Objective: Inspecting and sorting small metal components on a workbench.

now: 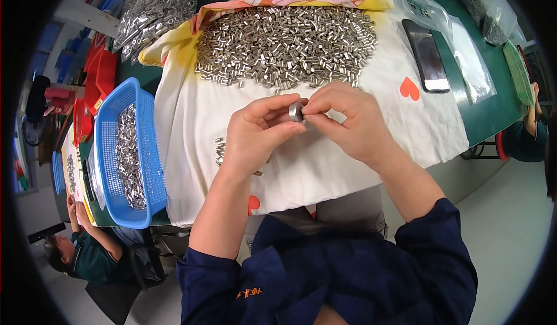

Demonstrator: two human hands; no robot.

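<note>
My left hand (252,130) holds a short, shiny metal ring (295,111) between thumb and fingers, above a white cloth (331,168). From the other side, my right hand (354,122) pinches at the ring's dark face, and its fingertips hide whatever they grip. Beyond both hands lies a wide heap of small metal cylinders (290,43), spread on the cloth. A few loose cylinders (219,151) rest on the cloth just left of my left wrist; my forearm hides part of that group.
A blue plastic basket (154,171) with many metal pieces stands at the left. A clear bag of metal parts (156,20) lies behind it, near red bins (100,78). At right are a phone (425,55) and plastic bags (473,64). Co-workers sit left (96,258) and right (525,136).
</note>
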